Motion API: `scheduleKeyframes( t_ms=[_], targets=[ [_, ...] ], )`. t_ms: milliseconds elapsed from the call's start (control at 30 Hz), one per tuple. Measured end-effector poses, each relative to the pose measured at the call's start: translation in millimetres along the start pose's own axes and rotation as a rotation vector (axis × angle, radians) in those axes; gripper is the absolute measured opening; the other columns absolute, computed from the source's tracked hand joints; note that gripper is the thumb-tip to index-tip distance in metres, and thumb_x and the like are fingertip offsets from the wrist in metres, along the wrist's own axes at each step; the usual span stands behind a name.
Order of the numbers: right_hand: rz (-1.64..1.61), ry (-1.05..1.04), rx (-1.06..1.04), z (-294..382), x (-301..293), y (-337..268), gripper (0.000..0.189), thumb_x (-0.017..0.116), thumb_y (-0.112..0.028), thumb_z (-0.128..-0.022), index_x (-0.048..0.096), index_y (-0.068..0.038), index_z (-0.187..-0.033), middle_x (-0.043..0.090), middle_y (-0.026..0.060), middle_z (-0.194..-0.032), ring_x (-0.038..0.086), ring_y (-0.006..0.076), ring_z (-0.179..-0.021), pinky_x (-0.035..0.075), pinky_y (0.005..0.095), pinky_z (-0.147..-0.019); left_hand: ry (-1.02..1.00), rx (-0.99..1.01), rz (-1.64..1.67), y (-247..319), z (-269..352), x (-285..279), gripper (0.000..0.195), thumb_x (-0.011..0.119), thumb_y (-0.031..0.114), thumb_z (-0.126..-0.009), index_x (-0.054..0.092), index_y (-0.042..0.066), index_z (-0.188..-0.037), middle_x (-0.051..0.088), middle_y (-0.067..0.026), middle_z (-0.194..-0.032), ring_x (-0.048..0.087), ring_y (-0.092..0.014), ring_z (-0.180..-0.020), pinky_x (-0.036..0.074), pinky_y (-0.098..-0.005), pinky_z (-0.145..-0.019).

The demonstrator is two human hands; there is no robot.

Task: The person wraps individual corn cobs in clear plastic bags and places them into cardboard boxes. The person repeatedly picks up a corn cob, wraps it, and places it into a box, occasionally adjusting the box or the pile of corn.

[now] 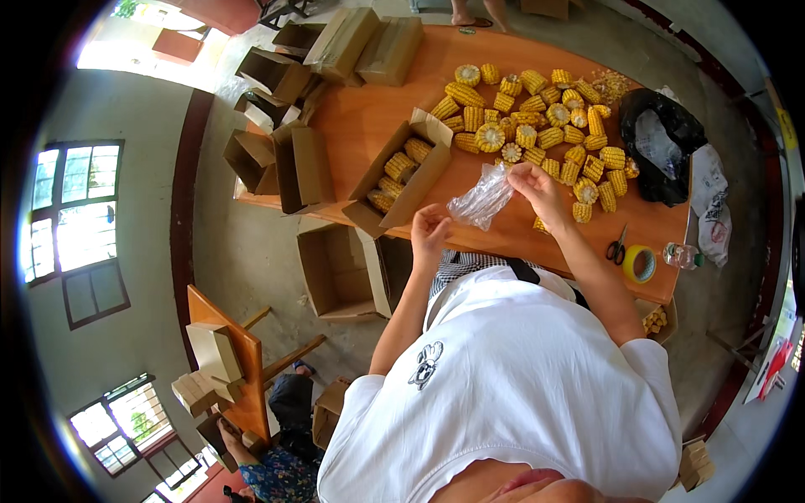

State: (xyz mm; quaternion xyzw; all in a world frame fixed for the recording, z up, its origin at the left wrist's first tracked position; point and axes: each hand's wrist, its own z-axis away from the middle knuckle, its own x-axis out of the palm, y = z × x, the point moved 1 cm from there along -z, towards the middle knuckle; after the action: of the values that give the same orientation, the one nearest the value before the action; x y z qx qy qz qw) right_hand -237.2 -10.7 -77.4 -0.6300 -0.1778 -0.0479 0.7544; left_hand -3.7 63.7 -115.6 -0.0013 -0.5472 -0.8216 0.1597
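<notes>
My right hand (534, 188) pinches the upper right end of a crumpled clear plastic bag (481, 198) above the wooden table's near edge. At the bag's left end, my left hand (431, 229) is raised with its fingers curled; whether it touches the plastic I cannot tell. Just beyond my left hand stands an open cardboard box (418, 188) holding several corn pieces (399, 166), some of which look wrapped in plastic. Many cut pieces of yellow corn (527, 136) lie loose on the table (352, 132), beyond and to the right of the bag.
Scissors (617, 246), a tape roll (639, 264) and a plastic bottle (682, 256) lie at the right. Behind them sits a black plastic bag (660, 144). Cardboard boxes (305, 166) crowd the table's left end; a large open box (343, 270) stands below its edge. Another person (280, 468) is at lower left.
</notes>
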Motion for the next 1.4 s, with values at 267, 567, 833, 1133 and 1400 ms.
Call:
scheduleKeyframes(
  t_ms=[267, 567, 833, 1133, 1400],
  targets=[
    [-0.05, -0.028, -0.051, 7.0, 9.9, -12.2, 0.01, 0.064, -0.008, -0.089, 0.059, -0.005, -0.097, 0.062, 0.0005, -0.094, 0.057, 0.0072, -0.091, 0.047, 0.0219, -0.082, -0.054, 0.268, -0.025, 1.5, -10.5, -7.2, 0.03, 0.062, -0.001, -0.083, 0.053, 0.007, -0.11, 0.053, 0.0004, -0.094, 0.053, -0.007, -0.081, 0.046, -0.0205, -0.068],
    [0.06, -0.05, -0.143, 22.9, 9.4, -17.4, 0.004, 0.064, -0.002, -0.087, 0.061, -0.004, -0.087, 0.064, 0.0052, -0.099, 0.06, 0.0107, -0.093, 0.048, 0.0249, -0.087, -0.271, -0.064, 0.127, 64.1, 14.3, 51.5, 0.032, 0.061, 0.014, -0.091, 0.047, 0.005, -0.118, 0.057, -0.0071, -0.104, 0.06, -0.012, -0.087, 0.052, -0.0261, -0.069],
    [0.3, -0.09, -0.218, 40.3, 13.3, -19.8, 0.007, 0.063, 0.003, -0.083, 0.061, -0.002, -0.079, 0.064, 0.0078, -0.1, 0.06, 0.0149, -0.097, 0.048, 0.0289, -0.09, -0.338, 0.046, 0.201, 50.5, 9.2, 74.7, 0.025, 0.059, 0.003, -0.09, 0.051, 0.004, -0.115, 0.061, -0.007, -0.101, 0.064, -0.015, -0.089, 0.055, -0.0266, -0.075],
    [0.474, 0.106, -0.135, 37.5, 14.3, -15.0, 0.04, 0.069, -0.02, -0.08, 0.047, -0.005, -0.109, 0.054, 0.0043, -0.092, 0.054, 0.0129, -0.084, 0.045, 0.0283, -0.075, -0.274, 0.105, 0.17, 36.8, 13.0, 77.4, 0.017, 0.057, 0.001, -0.09, 0.055, 0.001, -0.107, 0.061, -0.005, -0.098, 0.063, -0.012, -0.087, 0.053, -0.0242, -0.075],
    [0.541, -0.125, 0.051, 28.5, 5.4, 21.7, 0.04, 0.07, -0.015, -0.081, 0.05, -0.004, -0.114, 0.062, 0.0057, -0.09, 0.059, 0.0105, -0.079, 0.049, 0.025, -0.066, -0.268, -0.04, -0.017, -3.9, -5.9, 51.6, 0.007, 0.058, 0.01, -0.092, 0.053, 0.006, -0.09, 0.063, -0.0061, -0.093, 0.063, -0.012, -0.085, 0.053, -0.0259, -0.074]
  ],
)
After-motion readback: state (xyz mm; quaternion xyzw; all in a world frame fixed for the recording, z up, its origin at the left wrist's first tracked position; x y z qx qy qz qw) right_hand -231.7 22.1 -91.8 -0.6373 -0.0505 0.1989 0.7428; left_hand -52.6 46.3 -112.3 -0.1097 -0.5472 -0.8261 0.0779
